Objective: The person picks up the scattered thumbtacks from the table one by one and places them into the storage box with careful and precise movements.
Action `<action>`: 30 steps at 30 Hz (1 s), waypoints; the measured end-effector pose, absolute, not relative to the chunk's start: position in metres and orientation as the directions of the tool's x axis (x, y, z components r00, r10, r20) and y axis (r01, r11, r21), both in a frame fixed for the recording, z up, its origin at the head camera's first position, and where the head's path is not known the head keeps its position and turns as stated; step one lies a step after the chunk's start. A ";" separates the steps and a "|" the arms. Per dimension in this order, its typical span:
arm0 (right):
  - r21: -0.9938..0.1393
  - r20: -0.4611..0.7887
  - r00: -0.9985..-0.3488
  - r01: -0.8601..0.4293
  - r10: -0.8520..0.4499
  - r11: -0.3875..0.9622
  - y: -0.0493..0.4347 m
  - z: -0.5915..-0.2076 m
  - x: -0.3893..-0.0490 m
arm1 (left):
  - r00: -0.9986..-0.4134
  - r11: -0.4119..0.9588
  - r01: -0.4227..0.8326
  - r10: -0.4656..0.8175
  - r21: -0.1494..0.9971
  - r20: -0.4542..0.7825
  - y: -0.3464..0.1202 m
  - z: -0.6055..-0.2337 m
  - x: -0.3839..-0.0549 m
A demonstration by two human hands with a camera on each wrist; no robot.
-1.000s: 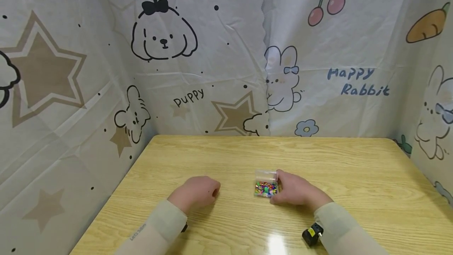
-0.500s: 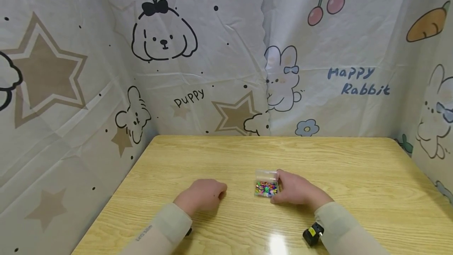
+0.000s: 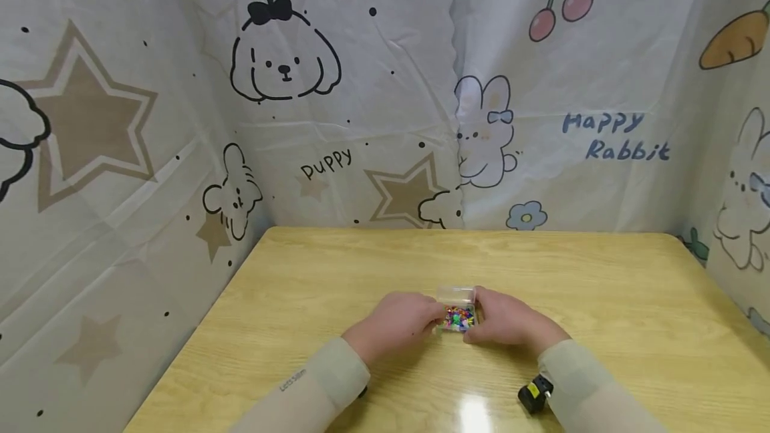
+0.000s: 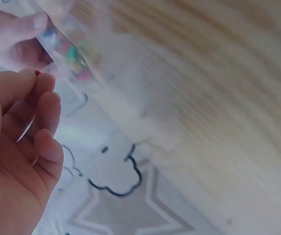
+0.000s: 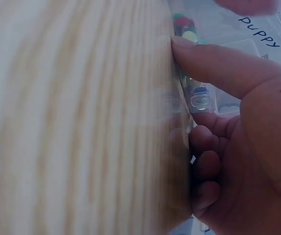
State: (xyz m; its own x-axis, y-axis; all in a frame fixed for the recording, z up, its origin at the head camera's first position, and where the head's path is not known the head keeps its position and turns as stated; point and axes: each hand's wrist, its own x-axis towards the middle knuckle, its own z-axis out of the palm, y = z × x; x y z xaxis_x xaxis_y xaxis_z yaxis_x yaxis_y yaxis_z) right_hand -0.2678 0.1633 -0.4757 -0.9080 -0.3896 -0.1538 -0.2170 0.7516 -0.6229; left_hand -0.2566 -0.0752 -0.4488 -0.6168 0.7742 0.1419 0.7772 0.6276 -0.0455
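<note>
A small clear plastic box [image 3: 457, 319] filled with multicoloured bits, perhaps beads, stands on the table with its transparent lid [image 3: 457, 295] raised at the back. My right hand [image 3: 508, 318] grips the box's right side, thumb at the front and fingers behind. In the right wrist view the thumb [image 5: 223, 68] lies along the box wall. My left hand [image 3: 400, 321] is at the box's left edge. The left wrist view shows its thumb and index finger pinching a tiny red piece [image 4: 38, 73], too small to tell its kind; the other fingers are loosely curled.
The wood-grain table [image 3: 337, 259] extends around both hands. A printed cloth [image 3: 397, 85] hangs behind the table and along its sides. A small black device [image 3: 534, 394] is worn at the right wrist.
My left hand has moved right across the table, from well left of the box to its left edge. My right hand keeps its grip, and the box stays in place.
</note>
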 end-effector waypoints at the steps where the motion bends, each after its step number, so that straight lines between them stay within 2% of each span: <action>1: -0.619 -0.151 -0.908 -0.221 -0.390 0.754 0.163 -0.475 -0.269 | -0.617 0.628 0.776 0.775 -0.057 0.141 -0.071 -0.448 -0.258; 14: -0.631 -0.142 -0.890 -0.255 -0.433 0.733 0.157 -0.479 -0.269 | -0.659 0.657 0.730 0.749 -0.187 0.059 -0.048 -0.460 -0.261; 21: -0.639 -0.158 -0.895 -0.230 -0.418 0.734 0.160 -0.482 -0.268 | -0.690 0.694 0.715 0.720 -0.086 0.075 -0.054 -0.454 -0.260; 27: -0.682 -0.132 -0.909 -0.207 -0.396 0.702 0.162 -0.482 -0.269 | -0.818 0.825 0.561 0.565 -0.071 0.108 -0.072 -0.435 -0.255; 30: -0.628 -0.049 -0.935 -0.244 -0.351 0.739 0.169 -0.477 -0.265 | -0.864 0.871 0.487 0.491 -0.065 0.110 -0.079 -0.428 -0.254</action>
State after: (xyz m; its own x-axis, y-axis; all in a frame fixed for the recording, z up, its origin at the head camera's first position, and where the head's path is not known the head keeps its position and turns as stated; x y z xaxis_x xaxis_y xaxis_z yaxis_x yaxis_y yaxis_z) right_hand -0.2649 0.1691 -0.4770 -0.9352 -0.3507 -0.0486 -0.2445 0.7390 -0.6278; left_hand -0.2540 -0.0787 -0.4281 -0.8641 0.4913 0.1096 0.4869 0.8710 -0.0653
